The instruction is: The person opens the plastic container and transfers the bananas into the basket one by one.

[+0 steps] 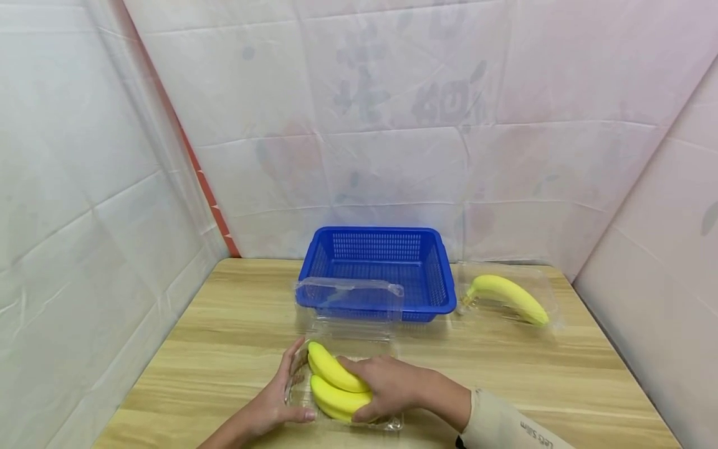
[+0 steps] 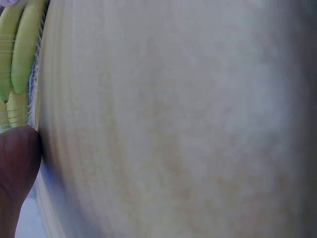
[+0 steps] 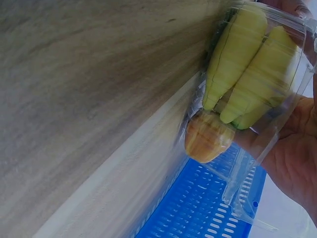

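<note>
Two yellow bananas [image 1: 339, 399] lie side by side in an open clear plastic clamshell box [image 1: 392, 424] near the table's front. My right hand [image 1: 392, 386] holds them from the right, thumb in front and fingers over the top; its fingertips are partly hidden. Around the box's left end my left hand [image 1: 280, 386] grips, thumb at the front and fingers at the back. Through the clear wall the left wrist view shows the bananas [image 2: 27, 49] above a thumb [image 2: 20, 158]. In the right wrist view, a rounded orange-brown thing [image 3: 208, 139] sits below the bananas [image 3: 237, 54]; its kind is unclear.
A blue plastic basket [image 1: 443, 308] stands behind the box, whose raised lid [image 1: 350, 299] overlaps its front. At the back right, another banana [image 1: 507, 296] lies in a clear plastic package [image 1: 552, 305]. White sheeting [image 1: 392, 168] encloses the wooden table [image 1: 224, 330].
</note>
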`<state>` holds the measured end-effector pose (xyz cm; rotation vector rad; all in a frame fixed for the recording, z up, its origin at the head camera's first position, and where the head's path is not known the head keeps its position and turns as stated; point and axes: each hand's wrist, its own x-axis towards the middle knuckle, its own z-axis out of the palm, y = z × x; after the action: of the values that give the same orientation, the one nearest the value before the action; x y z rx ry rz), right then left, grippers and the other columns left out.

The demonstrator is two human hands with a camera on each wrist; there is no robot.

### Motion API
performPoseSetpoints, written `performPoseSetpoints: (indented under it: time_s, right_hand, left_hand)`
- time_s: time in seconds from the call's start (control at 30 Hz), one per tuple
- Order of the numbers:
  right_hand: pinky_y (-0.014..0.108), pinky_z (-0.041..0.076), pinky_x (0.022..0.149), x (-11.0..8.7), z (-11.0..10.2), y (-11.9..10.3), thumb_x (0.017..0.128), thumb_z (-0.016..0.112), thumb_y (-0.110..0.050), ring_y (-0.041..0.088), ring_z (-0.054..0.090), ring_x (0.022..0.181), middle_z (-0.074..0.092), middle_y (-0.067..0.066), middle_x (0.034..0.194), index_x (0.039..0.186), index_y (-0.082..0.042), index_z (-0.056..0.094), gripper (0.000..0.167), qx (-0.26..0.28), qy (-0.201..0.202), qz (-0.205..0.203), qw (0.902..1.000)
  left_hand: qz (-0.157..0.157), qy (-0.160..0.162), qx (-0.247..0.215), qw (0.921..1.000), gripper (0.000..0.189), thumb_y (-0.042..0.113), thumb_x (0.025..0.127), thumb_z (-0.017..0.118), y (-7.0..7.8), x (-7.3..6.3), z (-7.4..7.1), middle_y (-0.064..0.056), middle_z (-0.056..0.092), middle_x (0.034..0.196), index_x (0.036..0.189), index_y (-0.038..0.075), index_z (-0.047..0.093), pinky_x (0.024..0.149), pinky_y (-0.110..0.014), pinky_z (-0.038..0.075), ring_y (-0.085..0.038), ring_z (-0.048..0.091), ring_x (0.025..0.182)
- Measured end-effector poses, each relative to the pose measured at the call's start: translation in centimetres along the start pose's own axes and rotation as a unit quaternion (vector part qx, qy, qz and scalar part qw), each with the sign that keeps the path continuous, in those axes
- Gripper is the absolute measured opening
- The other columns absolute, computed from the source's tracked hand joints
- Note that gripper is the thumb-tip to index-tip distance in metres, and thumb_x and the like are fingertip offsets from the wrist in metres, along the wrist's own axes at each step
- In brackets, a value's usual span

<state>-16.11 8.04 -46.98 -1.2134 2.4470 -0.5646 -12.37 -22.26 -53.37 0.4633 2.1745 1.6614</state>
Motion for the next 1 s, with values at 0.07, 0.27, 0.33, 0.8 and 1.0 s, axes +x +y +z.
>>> performPoseSetpoints:
  time_s: [0.07,0.27,0.33,0.8,1.0]
  right_hand:
    - [0.016,0.052,0.080,0.00,-0.05,0.04,0.085,0.085,-0.052,-0.004,0.057,0.082,0.075,-0.007,0.117,0.167,-0.012,0.037,0.103,0.006,-0.002,-0.001,1.0000]
    - [0.016,0.052,0.079,0.00,-0.09,0.07,0.087,0.084,-0.052,-0.004,0.057,0.082,0.075,-0.007,0.117,0.168,-0.013,0.036,0.102,0.014,-0.006,-0.004,0.9999]
    - [0.016,0.052,0.079,0.01,-0.08,0.03,0.086,0.085,-0.052,-0.004,0.057,0.081,0.075,-0.008,0.116,0.168,-0.013,0.036,0.103,0.012,-0.004,-0.003,0.9999]
    - [0.016,0.052,0.081,-0.03,-0.11,0.30,0.087,0.084,-0.053,-0.004,0.057,0.083,0.074,-0.006,0.122,0.167,-0.013,0.036,0.102,0.016,-0.007,-0.006,0.9998]
    - [0.017,0.051,0.082,-0.13,-0.21,0.79,0.089,0.081,-0.051,-0.003,0.057,0.087,0.071,-0.004,0.135,0.168,-0.014,0.035,0.099,0.036,-0.011,-0.009,0.9993]
  left_hand:
    - [-0.002,-0.001,-0.002,1.0000,0.133,0.013,0.083,0.088,0.03,0.04,-0.02,-0.028,0.002,0.179,0.171,0.021,-0.011,0.116,-0.013,0.030,-0.053,0.010,0.164]
    - [-0.001,0.000,0.001,1.0000,0.132,0.013,0.084,0.087,0.06,-0.07,-0.04,-0.029,0.003,0.178,0.171,0.018,-0.011,0.116,-0.014,0.032,-0.054,0.012,0.163]
    - [0.005,0.002,0.003,1.0000,0.132,0.012,0.083,0.087,0.05,-0.06,-0.01,-0.029,0.004,0.178,0.171,0.017,-0.011,0.117,-0.015,0.032,-0.054,0.013,0.163]
    - [-0.019,0.008,0.006,0.9998,0.129,0.015,0.086,0.086,0.12,-0.19,0.20,-0.026,0.004,0.179,0.171,0.027,-0.010,0.121,-0.023,0.034,-0.053,0.014,0.163]
    - [-0.011,0.012,0.024,0.9996,0.131,0.017,0.084,0.087,0.32,-0.04,0.26,-0.027,0.007,0.179,0.171,0.026,-0.011,0.127,-0.055,0.033,-0.054,0.020,0.161]
